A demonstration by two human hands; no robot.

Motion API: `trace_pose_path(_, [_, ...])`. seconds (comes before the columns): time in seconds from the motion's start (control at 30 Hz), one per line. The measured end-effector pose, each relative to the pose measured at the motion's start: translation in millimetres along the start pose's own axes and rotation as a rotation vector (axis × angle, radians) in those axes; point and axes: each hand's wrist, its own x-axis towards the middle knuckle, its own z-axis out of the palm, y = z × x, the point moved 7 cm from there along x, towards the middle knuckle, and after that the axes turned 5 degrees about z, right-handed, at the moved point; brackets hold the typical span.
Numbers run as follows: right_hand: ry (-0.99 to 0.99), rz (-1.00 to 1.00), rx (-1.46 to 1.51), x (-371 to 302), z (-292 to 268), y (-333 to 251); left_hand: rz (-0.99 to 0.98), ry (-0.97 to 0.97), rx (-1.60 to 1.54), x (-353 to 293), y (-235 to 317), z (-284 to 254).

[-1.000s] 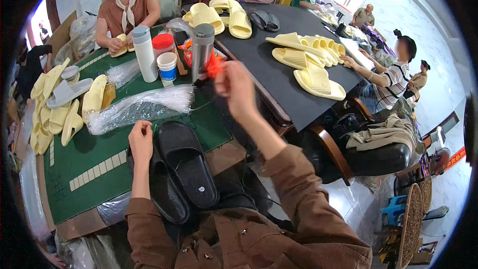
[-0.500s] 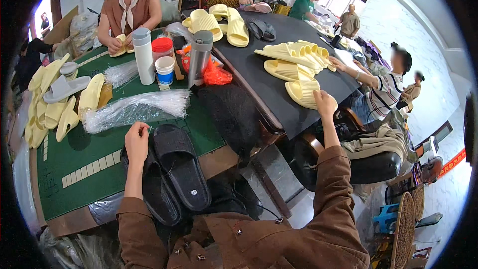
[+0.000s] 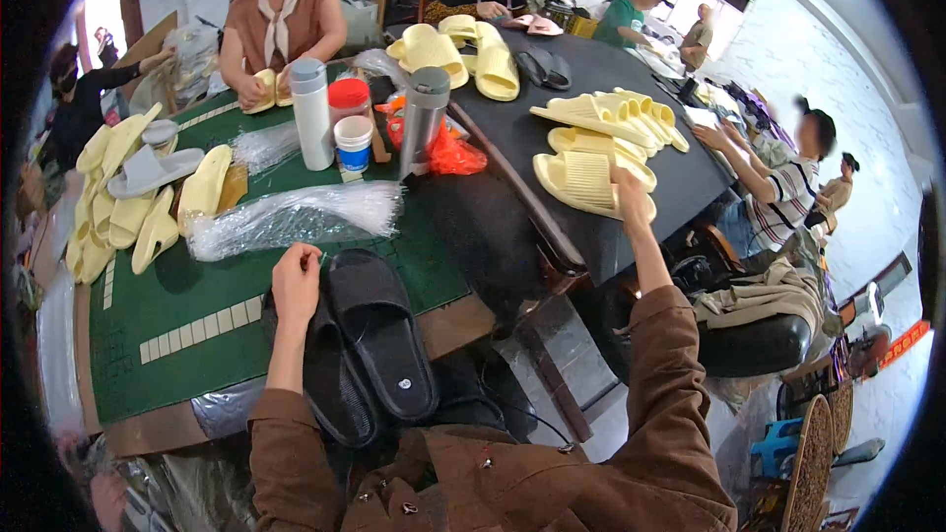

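Note:
My right hand [image 3: 632,199] is closed on the heel end of a pale yellow slipper [image 3: 579,180], at the near edge of the black table. More yellow slippers [image 3: 606,116] lie just beyond it in a row. My left hand [image 3: 296,281] is pinched shut above the green mat, with a thin plastic strand [image 3: 322,258] poking out at the fingertips. Beside that hand a pair of black slippers [image 3: 382,340] rests against the mat's near edge, toes away from me. A bundle of clear plastic strands [image 3: 296,220] lies just past my left hand.
Yellow and grey slippers [image 3: 138,182] pile up at the left. A white bottle [image 3: 312,116], a paper cup [image 3: 353,144] and a steel tumbler [image 3: 425,121] stand mid-table. Co-workers sit opposite and at the right. A black stool [image 3: 754,345] holds cloth at my right.
The whole view has shifted. My right hand has brought the yellow slipper leftward along the table edge. The striped-shirt co-worker's hands have moved away from the yellow row. My left hand keeps its pinch.

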Motion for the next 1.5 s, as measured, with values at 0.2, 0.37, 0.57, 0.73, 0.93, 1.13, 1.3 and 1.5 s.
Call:
trace_pose_path(0.2, [0.007, -0.138, -0.370, 23.7, 3.2, -2.5, 0.012, 0.041, 0.051, -6.4, -7.0, -7.6])
trace_pose_path(0.37, [-0.043, -0.128, -0.610, 48.9, 3.2, 1.1, 0.012, 0.073, 0.038, -4.9, 2.4, -3.4])
trace_pose_path(0.57, [-0.124, -0.305, -0.714, 16.6, 19.4, -32.5, -0.023, 0.057, 0.012, -7.2, 5.0, -6.4])
trace_pose_path(0.73, [-0.430, -0.266, -0.483, -12.6, 19.2, -26.1, 0.014, 0.072, 0.005, -3.7, 8.8, -1.3])
trace_pose_path(0.93, [-0.216, -0.307, -0.533, -77.9, 21.1, -60.9, 0.151, 0.264, -0.018, 1.4, 27.6, -34.3])
trace_pose_path(1.13, [-0.229, -0.283, -0.588, -74.0, 14.9, -49.5, 0.275, 0.111, 0.074, -43.0, 107.3, -64.6])
trace_pose_path(1.3, [-0.238, -0.276, -0.612, -64.8, 21.1, -47.5, 0.084, -0.118, 0.336, -136.8, 123.7, -61.0])
trace_pose_path(1.5, [-0.238, -0.259, -0.584, -70.0, 21.5, -54.4, 0.197, -0.192, 0.546, -161.2, 110.1, -1.7])
